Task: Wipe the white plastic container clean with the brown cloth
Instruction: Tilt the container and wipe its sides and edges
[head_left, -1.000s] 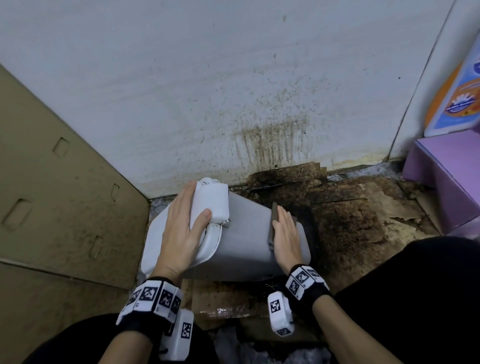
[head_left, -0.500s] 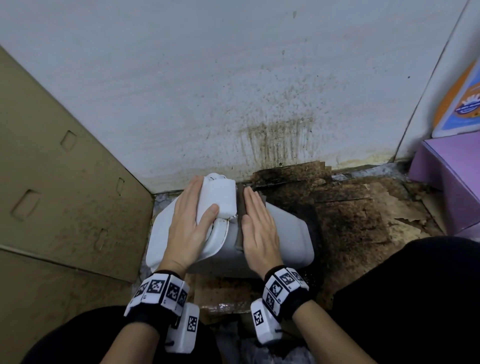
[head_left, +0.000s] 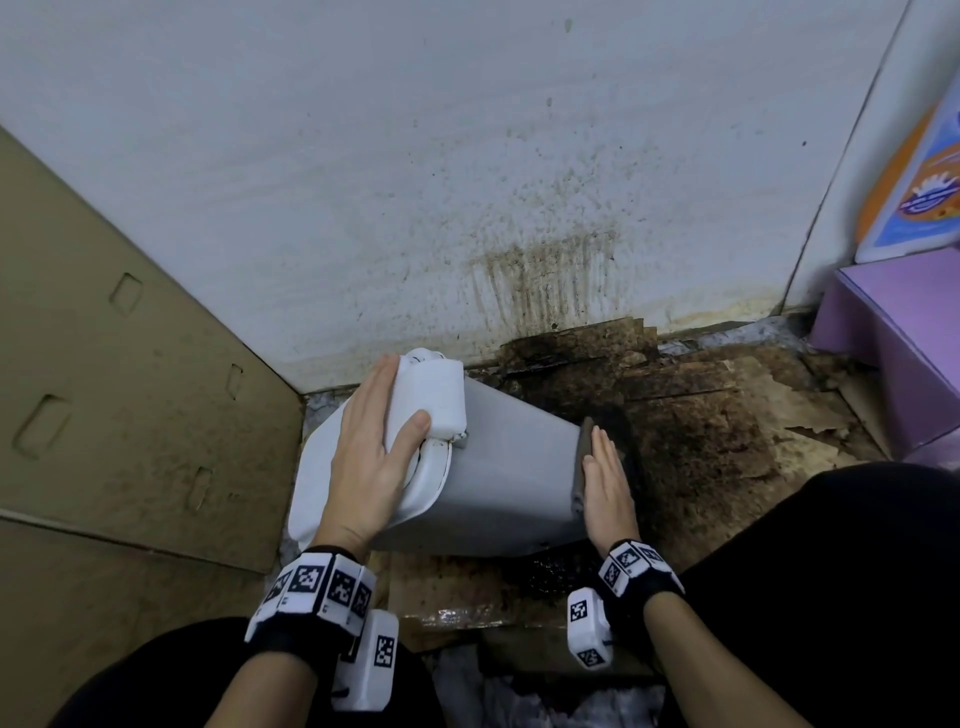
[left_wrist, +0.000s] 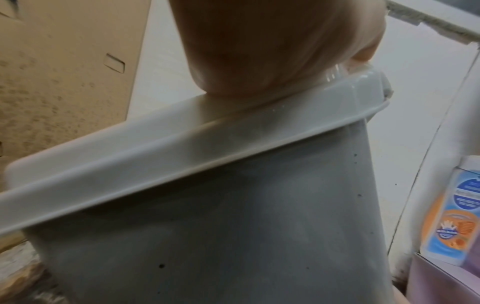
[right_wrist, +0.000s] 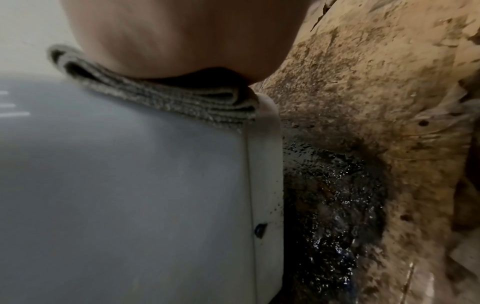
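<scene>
The white plastic container (head_left: 509, 467) lies on its side on the dirty floor, lid end to the left. My left hand (head_left: 384, 415) grips the white lid flap, thumb on the near face and fingers over the far side. My right hand (head_left: 602, 467) lies flat with straight fingers and presses the folded brown cloth (head_left: 584, 447) on the container's right end. In the right wrist view the cloth (right_wrist: 168, 98) sits under my palm (right_wrist: 182, 37) at the edge of the container (right_wrist: 130, 185). The left wrist view shows the lid rim (left_wrist: 182, 144) under my left hand (left_wrist: 272, 47).
Brown cardboard (head_left: 130, 415) stands at the left and a stained white wall (head_left: 415, 182) behind. Wet black grime (right_wrist: 332, 195) and torn dirty cardboard (head_left: 701, 441) cover the floor to the right. A purple box (head_left: 893, 353) and an orange-blue pack (head_left: 919, 182) sit far right.
My right hand slid the cloth from the container's right end up to the lid, then back to the right end. My left hand kept its grip on the lid flap.
</scene>
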